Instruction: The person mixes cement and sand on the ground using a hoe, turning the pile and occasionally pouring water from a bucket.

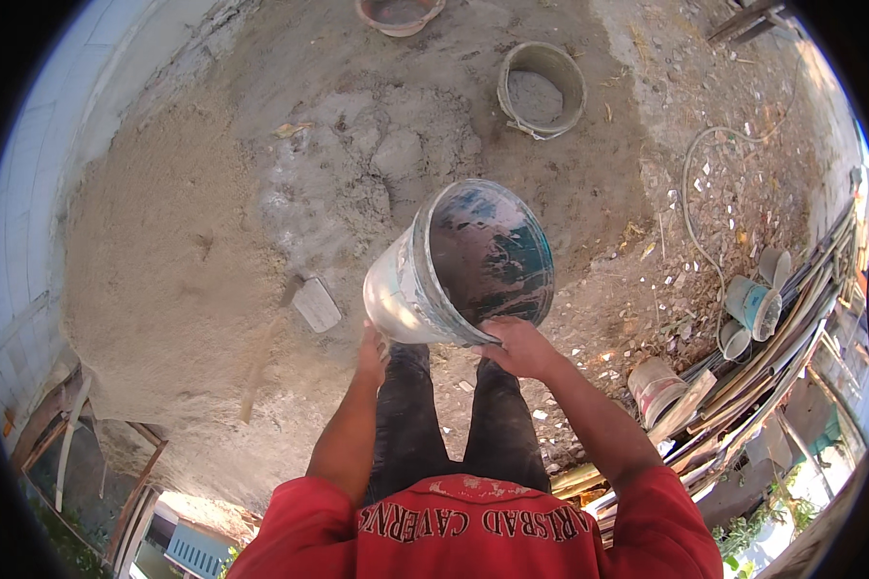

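A large whitish plastic bucket (396, 294) is held tilted in front of my legs, its mouth turned up and to the right. Dark green and grey smears coat its inside, and no load shows in it. My right hand (519, 347) grips the near part of the rim, fingers over the edge. Against the bucket's lower left side is my left hand (373, 355), its fingers partly hidden behind the wall. Beyond the bucket lies a mound of wet grey mortar (396, 154) on the ground. A hoe (317, 305) with a pale flat blade rests left of the bucket.
Another bucket (577, 92) with grey mix stands at the far right of the mound. A shallow basin (396, 29) sits at the far edge. Sand (154, 289) spreads leftward. To the right are a hose (687, 198), small buckets (751, 307) and piled wooden poles (743, 381).
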A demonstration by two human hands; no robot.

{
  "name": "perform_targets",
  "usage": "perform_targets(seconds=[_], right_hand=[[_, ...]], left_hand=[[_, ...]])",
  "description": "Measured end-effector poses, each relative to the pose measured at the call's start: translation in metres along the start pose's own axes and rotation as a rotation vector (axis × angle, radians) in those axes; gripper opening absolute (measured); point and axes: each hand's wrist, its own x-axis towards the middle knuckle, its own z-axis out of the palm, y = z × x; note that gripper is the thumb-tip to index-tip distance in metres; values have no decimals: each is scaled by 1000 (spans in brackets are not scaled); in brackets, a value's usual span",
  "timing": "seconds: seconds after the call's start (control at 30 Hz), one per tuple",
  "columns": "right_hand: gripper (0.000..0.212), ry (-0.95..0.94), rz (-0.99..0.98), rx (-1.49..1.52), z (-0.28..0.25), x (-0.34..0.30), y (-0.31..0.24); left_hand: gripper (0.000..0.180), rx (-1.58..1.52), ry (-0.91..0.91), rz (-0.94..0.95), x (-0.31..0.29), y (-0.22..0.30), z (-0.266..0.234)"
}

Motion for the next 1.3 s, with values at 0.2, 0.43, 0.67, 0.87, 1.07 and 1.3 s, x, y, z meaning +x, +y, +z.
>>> perform_targets(seconds=[0.2, 0.43, 0.67, 0.87, 1.07, 1.3], right_hand=[[46, -190, 28, 187, -11, 96, -54], [52, -235, 11, 312, 10, 158, -79], [62, -151, 126, 328, 39, 215, -40], [67, -217, 225, 305, 36, 218, -31], [66, -189, 33, 291, 59, 206, -38], [53, 27, 67, 22, 82, 102, -36]], left_hand=[[91, -167, 198, 222, 24, 20, -104], [76, -267, 322, 250, 3, 44, -151], [68, -235, 430, 258, -33, 52, -159], [68, -231, 504, 258, -44, 49, -159], [72, -236, 437, 181, -14, 27, -193], [57, 1275, 569, 592, -26, 73, -209]])
